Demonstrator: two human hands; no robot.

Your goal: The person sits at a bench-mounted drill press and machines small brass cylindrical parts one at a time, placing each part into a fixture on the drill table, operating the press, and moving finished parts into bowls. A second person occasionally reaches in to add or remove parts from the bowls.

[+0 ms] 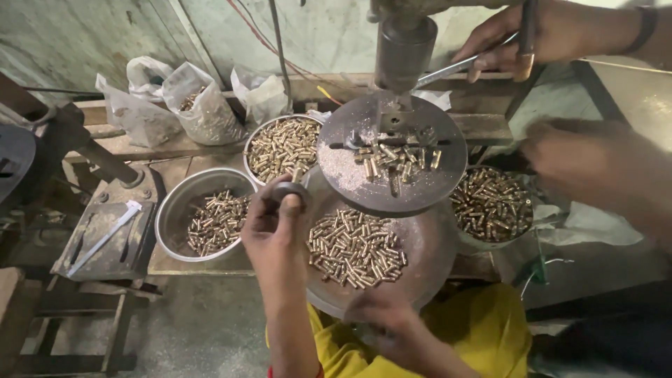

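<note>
While heaps of brass pieces (353, 248) suggest much work remains, the left hand (269, 224) pinches a dark round piece (288, 190) beside the drill table (343, 178); the right hand's (388, 318) grip is unclear.

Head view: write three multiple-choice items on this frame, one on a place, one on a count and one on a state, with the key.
1. Where does the pile of brass pieces nearest the person's own hands lie?
A. In a plastic bag
B. In the wide shallow pan under the round drill table
C. On the floor

2. How many round metal bowls of brass pieces stand left of the drill table?
A. Two
B. Four
C. None

3. How is the person's left hand?
A. Flat and open on the bench
B. Out of view
C. Raised, fingers closed on a small piece

Key: 1 B, the brass pieces lie in the pan below the drill table. 2 A, a near bowl and a far bowl. 3 C, the left hand pinches the small piece.
</note>
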